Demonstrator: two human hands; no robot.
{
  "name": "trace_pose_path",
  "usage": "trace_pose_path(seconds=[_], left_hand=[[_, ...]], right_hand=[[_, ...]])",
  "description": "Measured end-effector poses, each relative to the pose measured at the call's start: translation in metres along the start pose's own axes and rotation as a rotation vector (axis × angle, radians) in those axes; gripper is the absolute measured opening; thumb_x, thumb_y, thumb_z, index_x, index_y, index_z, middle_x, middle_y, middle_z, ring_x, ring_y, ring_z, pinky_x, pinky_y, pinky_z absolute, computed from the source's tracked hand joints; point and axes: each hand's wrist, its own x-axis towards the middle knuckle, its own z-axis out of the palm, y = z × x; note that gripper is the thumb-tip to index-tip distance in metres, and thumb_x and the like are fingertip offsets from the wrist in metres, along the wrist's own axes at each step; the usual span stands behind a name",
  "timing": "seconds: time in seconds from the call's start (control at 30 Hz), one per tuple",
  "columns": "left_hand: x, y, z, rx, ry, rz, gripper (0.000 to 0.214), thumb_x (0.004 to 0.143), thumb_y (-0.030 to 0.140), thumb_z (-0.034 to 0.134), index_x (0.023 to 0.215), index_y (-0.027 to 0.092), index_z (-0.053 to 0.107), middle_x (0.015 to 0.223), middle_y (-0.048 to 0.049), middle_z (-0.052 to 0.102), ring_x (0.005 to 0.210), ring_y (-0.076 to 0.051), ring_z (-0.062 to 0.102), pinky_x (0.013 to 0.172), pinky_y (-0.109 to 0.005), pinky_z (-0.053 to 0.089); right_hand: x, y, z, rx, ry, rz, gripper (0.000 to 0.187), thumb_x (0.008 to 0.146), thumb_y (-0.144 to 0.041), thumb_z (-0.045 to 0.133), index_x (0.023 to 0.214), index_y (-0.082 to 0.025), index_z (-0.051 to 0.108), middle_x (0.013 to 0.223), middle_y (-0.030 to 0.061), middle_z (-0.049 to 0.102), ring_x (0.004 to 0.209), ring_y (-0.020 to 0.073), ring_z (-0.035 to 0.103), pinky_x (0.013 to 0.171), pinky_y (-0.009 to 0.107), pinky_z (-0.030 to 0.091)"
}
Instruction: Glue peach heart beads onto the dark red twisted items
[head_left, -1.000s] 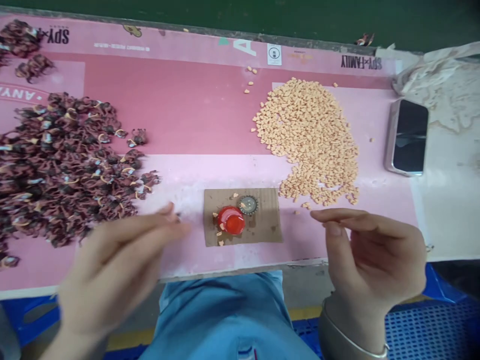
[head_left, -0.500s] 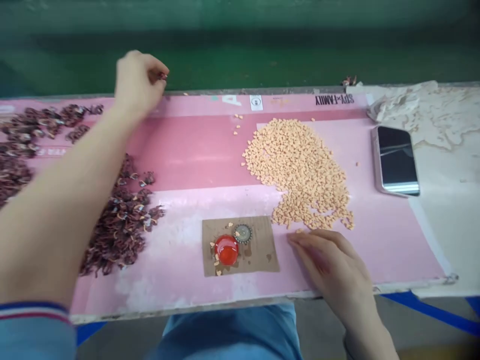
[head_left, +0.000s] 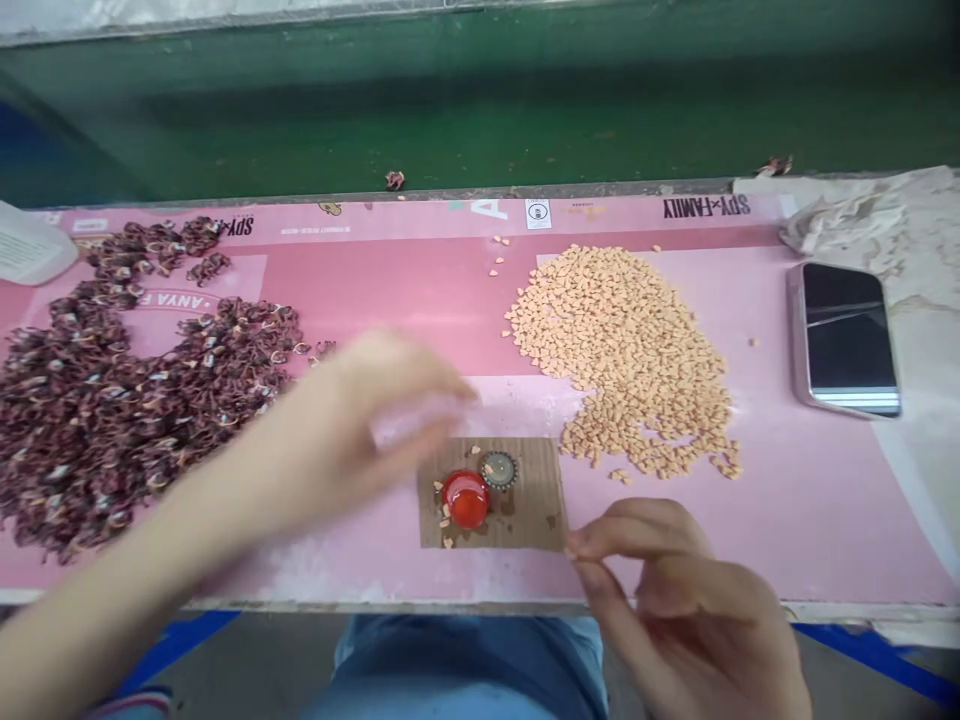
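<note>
My left hand is blurred with motion above the upper left corner of a brown cardboard square. Whatever it may hold is hidden by the blur. My right hand rests low at the cardboard's lower right corner, thumb and fingers pinched, with nothing showing between them. On the cardboard sit a glossy red dome-shaped cap, a ridged metal bottle cap and a few pale orange bits. A heap of pale orange granules lies above my right hand. A larger mass of dark reddish-brown curled pieces lies beyond my left hand.
All this lies on a pink printed board with a front edge near my lap. A smartphone lies to the right, and crumpled whitish wrapping lies behind it. Green surface stretches beyond the board.
My left hand has come back from the far edge of the board to above the cardboard. My right hand has shifted to the cardboard's corner and pinched its fingers. The view has tilted slightly.
</note>
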Motion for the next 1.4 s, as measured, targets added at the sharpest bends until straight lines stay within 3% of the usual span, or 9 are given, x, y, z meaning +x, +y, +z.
trace_pose_path(seconds=[0.07, 0.17, 0.27, 0.4, 0.63, 0.87, 1.07, 1.17, 1.4], left_hand=[[-0.033, 0.039, 0.017, -0.108, 0.008, 0.071, 0.018, 0.110, 0.020, 0.056, 0.105, 0.018, 0.073, 0.097, -0.0024, 0.081, 0.092, -0.013, 0.076, 0.088, -0.019, 0.063], [-0.064, 0.071, 0.039, -0.163, 0.148, 0.025, 0.016, 0.109, 0.011, 0.054, 0.102, 0.016, 0.067, 0.089, -0.0019, 0.079, 0.083, -0.010, 0.074, 0.093, -0.016, 0.061], [-0.078, 0.082, 0.055, -0.109, 0.249, -0.030, 0.016, 0.103, 0.004, 0.057, 0.097, 0.017, 0.064, 0.081, -0.0002, 0.078, 0.076, -0.010, 0.072, 0.093, -0.017, 0.062], [-0.086, 0.085, 0.072, -0.110, 0.393, -0.081, 0.022, 0.091, -0.001, 0.059, 0.084, 0.020, 0.059, 0.068, 0.0019, 0.070, 0.064, -0.011, 0.065, 0.076, -0.019, 0.064], [-0.092, 0.078, 0.086, -0.172, 0.461, -0.090, 0.020, 0.085, 0.001, 0.061, 0.090, 0.021, 0.061, 0.071, -0.0001, 0.073, 0.064, -0.014, 0.065, 0.072, -0.023, 0.063], [-0.098, 0.066, 0.078, -0.082, 0.274, -0.082, 0.013, 0.104, 0.011, 0.056, 0.108, 0.019, 0.065, 0.090, -0.0028, 0.079, 0.083, -0.016, 0.070, 0.085, -0.028, 0.060], [-0.115, 0.014, 0.076, 0.384, 0.457, -0.453, 0.037, 0.103, 0.024, 0.065, 0.140, 0.022, 0.067, 0.130, -0.0178, 0.071, 0.122, -0.040, 0.060, 0.111, -0.057, 0.040], [-0.118, -0.004, 0.077, 0.437, 0.412, -0.556, 0.042, 0.105, 0.033, 0.065, 0.147, 0.024, 0.063, 0.144, -0.0200, 0.063, 0.133, -0.046, 0.052, 0.116, -0.067, 0.031], [-0.122, -0.002, 0.076, 0.473, 0.362, -0.501, 0.032, 0.106, 0.026, 0.064, 0.136, 0.034, 0.070, 0.123, -0.0120, 0.075, 0.122, -0.040, 0.058, 0.108, -0.063, 0.038]], right_hand=[[0.006, -0.014, 0.011, 0.102, -0.050, -0.033, 0.038, 0.087, 0.006, 0.065, 0.078, -0.025, 0.044, 0.080, -0.0030, 0.081, 0.064, 0.0117, 0.074, 0.061, 0.023, 0.061], [0.006, -0.026, 0.020, 0.188, -0.120, -0.053, 0.040, 0.088, 0.005, 0.069, 0.078, -0.025, 0.044, 0.082, -0.0036, 0.083, 0.062, 0.0125, 0.075, 0.061, 0.023, 0.064], [-0.002, -0.030, 0.023, 0.175, -0.165, -0.046, 0.042, 0.084, 0.004, 0.075, 0.079, -0.027, 0.047, 0.082, -0.0043, 0.083, 0.060, 0.0141, 0.075, 0.057, 0.024, 0.064], [-0.007, -0.029, 0.026, 0.119, -0.176, -0.070, 0.037, 0.087, 0.003, 0.073, 0.080, -0.026, 0.051, 0.082, -0.0029, 0.084, 0.060, 0.0130, 0.076, 0.059, 0.020, 0.064], [-0.007, -0.027, 0.031, 0.070, -0.180, -0.086, 0.036, 0.084, 0.005, 0.067, 0.083, -0.026, 0.049, 0.077, -0.0029, 0.082, 0.062, 0.0120, 0.076, 0.062, 0.019, 0.065], [-0.011, -0.019, 0.040, 0.084, -0.117, -0.006, 0.037, 0.082, 0.005, 0.066, 0.085, -0.026, 0.045, 0.076, -0.0038, 0.079, 0.066, 0.0127, 0.074, 0.064, 0.024, 0.065], [-0.013, 0.003, 0.040, -0.120, 0.005, 0.037, 0.036, 0.088, -0.002, 0.072, 0.087, -0.026, 0.046, 0.082, -0.0017, 0.079, 0.077, 0.0148, 0.075, 0.069, 0.028, 0.063], [-0.012, 0.006, 0.039, -0.171, -0.030, 0.025, 0.035, 0.089, -0.002, 0.072, 0.087, -0.027, 0.046, 0.083, -0.0017, 0.078, 0.076, 0.0154, 0.075, 0.068, 0.029, 0.062], [-0.006, 0.001, 0.037, -0.256, -0.098, -0.024, 0.036, 0.090, -0.001, 0.071, 0.085, -0.027, 0.046, 0.084, -0.0022, 0.079, 0.079, 0.0156, 0.075, 0.066, 0.029, 0.062]])
